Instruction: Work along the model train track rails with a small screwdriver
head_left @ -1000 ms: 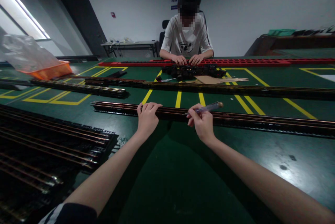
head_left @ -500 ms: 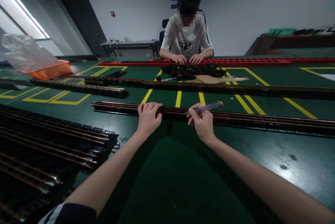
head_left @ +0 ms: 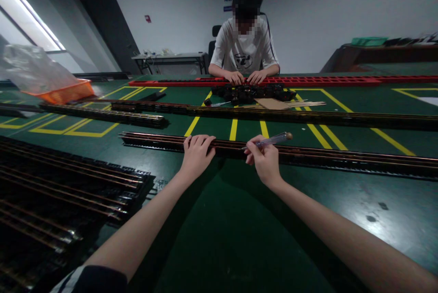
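Note:
A long black rail with copper-coloured strips along its length lies across the green table in front of me. My left hand grips this rail, fingers bent over its top and far side and the thumb near its front edge. To the right, my right hand holds a slim screwdriver with a clear handle and a brownish end cap. Its handle tilts up to the right, and the thin tip points down-left at the rail's top. Whether the tip touches the rail I cannot tell.
Several similar rails lie at the left. More rails stretch across behind mine. Across the table a person works with both hands at small black parts by a red rack. An orange basket holds clear plastic.
My left hand has slid slightly to the right along the rail, closer to the right hand. The right hand and screwdriver look almost unmoved.

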Demonstrator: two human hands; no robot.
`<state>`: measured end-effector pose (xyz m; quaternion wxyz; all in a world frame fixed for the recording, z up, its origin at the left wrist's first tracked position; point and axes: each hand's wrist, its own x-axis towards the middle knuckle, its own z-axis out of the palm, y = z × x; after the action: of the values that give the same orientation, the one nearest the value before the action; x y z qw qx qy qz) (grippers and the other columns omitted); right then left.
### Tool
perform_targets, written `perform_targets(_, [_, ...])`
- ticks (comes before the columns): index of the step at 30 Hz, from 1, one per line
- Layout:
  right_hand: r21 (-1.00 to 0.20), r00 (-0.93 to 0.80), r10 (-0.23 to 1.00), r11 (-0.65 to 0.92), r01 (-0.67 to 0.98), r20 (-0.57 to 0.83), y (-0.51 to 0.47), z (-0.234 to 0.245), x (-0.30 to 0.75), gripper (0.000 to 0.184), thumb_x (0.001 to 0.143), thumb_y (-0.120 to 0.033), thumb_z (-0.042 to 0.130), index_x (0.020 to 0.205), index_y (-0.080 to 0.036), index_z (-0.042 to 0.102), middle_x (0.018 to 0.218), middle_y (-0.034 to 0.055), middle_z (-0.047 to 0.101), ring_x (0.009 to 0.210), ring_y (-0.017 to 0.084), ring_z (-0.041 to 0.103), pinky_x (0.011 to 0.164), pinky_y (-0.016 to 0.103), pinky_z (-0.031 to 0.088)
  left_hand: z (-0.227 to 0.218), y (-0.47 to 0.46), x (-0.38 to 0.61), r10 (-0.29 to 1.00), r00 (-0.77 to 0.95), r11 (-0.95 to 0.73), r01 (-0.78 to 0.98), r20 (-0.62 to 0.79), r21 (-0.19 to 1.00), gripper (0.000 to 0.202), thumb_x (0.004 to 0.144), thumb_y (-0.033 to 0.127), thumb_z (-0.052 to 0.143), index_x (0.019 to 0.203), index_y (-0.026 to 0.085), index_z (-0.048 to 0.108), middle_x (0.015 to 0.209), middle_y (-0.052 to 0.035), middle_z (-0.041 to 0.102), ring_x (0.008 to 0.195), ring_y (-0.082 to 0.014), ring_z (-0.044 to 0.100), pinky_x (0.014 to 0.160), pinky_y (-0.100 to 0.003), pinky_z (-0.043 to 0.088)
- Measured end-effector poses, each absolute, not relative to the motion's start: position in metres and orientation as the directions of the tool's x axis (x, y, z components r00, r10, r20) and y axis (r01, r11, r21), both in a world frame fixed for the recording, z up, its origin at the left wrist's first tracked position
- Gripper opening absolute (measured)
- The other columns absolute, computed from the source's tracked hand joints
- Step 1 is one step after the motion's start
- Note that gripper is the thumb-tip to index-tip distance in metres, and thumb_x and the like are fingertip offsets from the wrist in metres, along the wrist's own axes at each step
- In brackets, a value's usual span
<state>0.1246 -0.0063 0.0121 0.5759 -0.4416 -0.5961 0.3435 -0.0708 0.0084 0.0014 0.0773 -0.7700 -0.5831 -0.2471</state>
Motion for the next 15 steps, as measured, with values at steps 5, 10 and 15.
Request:
perform_targets(5, [-0.918,0.057,0.92,0.379,0.121,0.387,-0.0057,0.0111,0.1241,0.018,0.083,-0.031,0.053,0.07,-0.018,0.05,0.06,-0.0019,0.056,0.042,0.007,0.053,0.04,0.019,0.041,0.0008,0.0081,-0.069,0.849,0.21,-0.308,0.943,0.485,0.13,0.03,0.089,0.024,0.043,0.117,0.023,0.054,0.115,-0.0058,0.061,0.113,-0.0227,0.048,0.105,-0.045,0.026])
perform_targets(10, [-0.913,0.057,0.916,0.386,0.134,0.396,-0.0061,0.0106,0.1245,0.019,0.083,-0.031,0.053,0.07,-0.018,0.051,0.06,-0.0018,0.057,0.043,0.007,0.053,0.04,0.019,0.041,0.0001,0.0069,-0.0664,0.836,0.229,-0.315,0.945,0.499,0.094,0.032,0.088,0.022,0.041,0.117,0.022,0.055,0.116,-0.0061,0.061,0.113,-0.023,0.049,0.105,-0.046,0.025])
perform_targets(15, [-0.906,0.062,0.91,0.4,0.139,0.411,-0.0064,0.011,0.1241,0.018,0.083,-0.029,0.053,0.069,-0.018,0.05,0.06,-0.0017,0.057,0.042,0.007,0.053,0.04,0.02,0.041,-0.0008,0.0056,-0.0639,0.816,0.265,-0.339,0.939,0.514,0.053,0.036,0.089,0.018,0.037,0.12,0.021,0.054,0.117,-0.0065,0.06,0.115,-0.0226,0.048,0.106,-0.046,0.022])
